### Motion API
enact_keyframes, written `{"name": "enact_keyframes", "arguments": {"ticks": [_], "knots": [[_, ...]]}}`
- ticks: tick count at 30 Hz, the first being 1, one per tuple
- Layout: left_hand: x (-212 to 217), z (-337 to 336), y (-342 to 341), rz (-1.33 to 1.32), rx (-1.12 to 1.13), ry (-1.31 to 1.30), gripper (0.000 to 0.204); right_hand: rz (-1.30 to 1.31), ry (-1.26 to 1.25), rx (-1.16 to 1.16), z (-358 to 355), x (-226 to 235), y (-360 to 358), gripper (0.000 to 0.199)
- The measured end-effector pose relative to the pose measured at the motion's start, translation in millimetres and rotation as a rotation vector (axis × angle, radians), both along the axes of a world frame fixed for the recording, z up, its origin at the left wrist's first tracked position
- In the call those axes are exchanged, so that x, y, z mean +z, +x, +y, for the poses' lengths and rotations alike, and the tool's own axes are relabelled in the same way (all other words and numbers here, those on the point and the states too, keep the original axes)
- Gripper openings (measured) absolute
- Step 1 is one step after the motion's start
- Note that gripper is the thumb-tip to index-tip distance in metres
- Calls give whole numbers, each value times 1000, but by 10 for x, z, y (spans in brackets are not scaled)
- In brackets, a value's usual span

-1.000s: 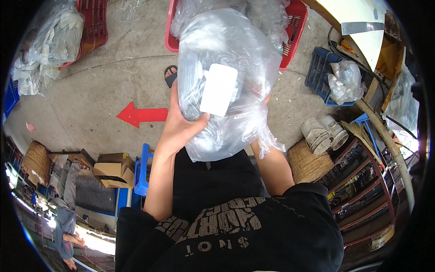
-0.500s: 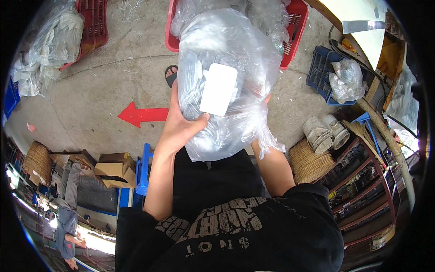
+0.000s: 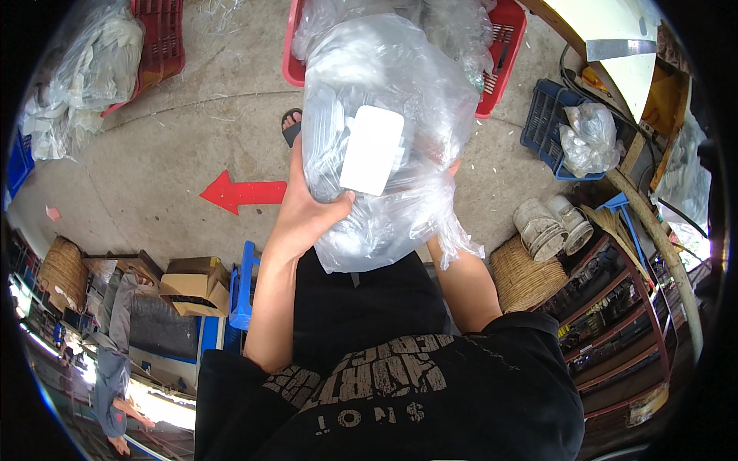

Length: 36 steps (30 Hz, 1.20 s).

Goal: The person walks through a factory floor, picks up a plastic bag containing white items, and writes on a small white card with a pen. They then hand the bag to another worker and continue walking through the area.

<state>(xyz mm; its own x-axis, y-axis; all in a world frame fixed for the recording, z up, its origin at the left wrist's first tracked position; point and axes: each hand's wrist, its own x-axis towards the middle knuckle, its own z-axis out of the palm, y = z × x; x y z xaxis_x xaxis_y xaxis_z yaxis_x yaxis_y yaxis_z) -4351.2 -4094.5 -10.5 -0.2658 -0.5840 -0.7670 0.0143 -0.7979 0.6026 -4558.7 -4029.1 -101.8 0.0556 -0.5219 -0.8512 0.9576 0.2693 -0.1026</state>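
Observation:
A large clear plastic bag (image 3: 427, 96) full of pale, flat plastic pieces is held up in front of my body. A white rounded card-like piece (image 3: 372, 150) shows through or on its near side; I cannot tell which. My left hand (image 3: 306, 215) grips the bag's left side, its thumb pressed on the front just below the white piece. Around the right side, my right hand (image 3: 454, 168) supports the bag; most of it is hidden behind the plastic. Loose bunched plastic hangs at the bag's lower right, over my right forearm.
Beyond the bag stands a red crate (image 3: 505, 58) of plastic bags. Another red crate (image 3: 159, 42) is at far left; a blue crate (image 3: 542, 123) sits at right near buckets (image 3: 540, 230). A red floor arrow (image 3: 244, 194) points left. A person (image 3: 114, 384) is at lower left.
The view has shifted very slightly. Both hands keep the same hold on the bag.

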Motion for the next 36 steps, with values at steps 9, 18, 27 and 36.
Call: {"name": "enact_keyframes", "arguments": {"ticks": [9, 18, 27, 36], "knots": [[34, -39, 10, -41, -22, 5, 98, -117, -39, -6, 50, -125, -24, 51], [-1, -10, 21, -14, 6, 12, 98, -173, -132, -32, 74, -202, -48, 47], [-18, -17, 16, -14, 9, 12, 96, -229, -240, -132, 32, -213, -21, 38], [-26, -27, 3, 10, 27, 12, 95, -220, -256, -109, 149, -415, -86, 51]]}}
